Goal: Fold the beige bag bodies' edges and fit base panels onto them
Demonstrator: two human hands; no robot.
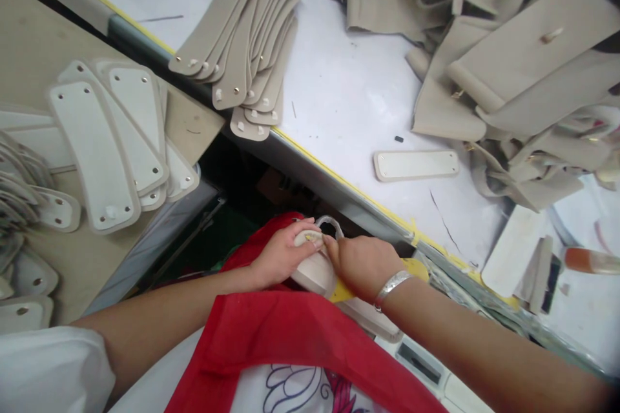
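At the table's edge, close to my body, both hands meet on a beige leather-like piece [314,274]. Its near part looks bent or rounded, and the rest is hidden by my hands and a red apron. My left hand [283,253] grips it from the left, thumb pressed near its top edge. On the other side my right hand [365,264] is closed with its fingertips at the same edge; the palm hides what else it holds. A thin pale loop [332,224] rises just behind the fingers. Under my right hand shows something flat and yellow [343,292].
Fanned beige strips [242,39] lie at the white table's left edge. White-faced strips [94,151] pile on the brown surface at left. One pale strip [416,166] lies alone. Beige leather pieces [523,51] heap at right, near a brush handle [578,259].
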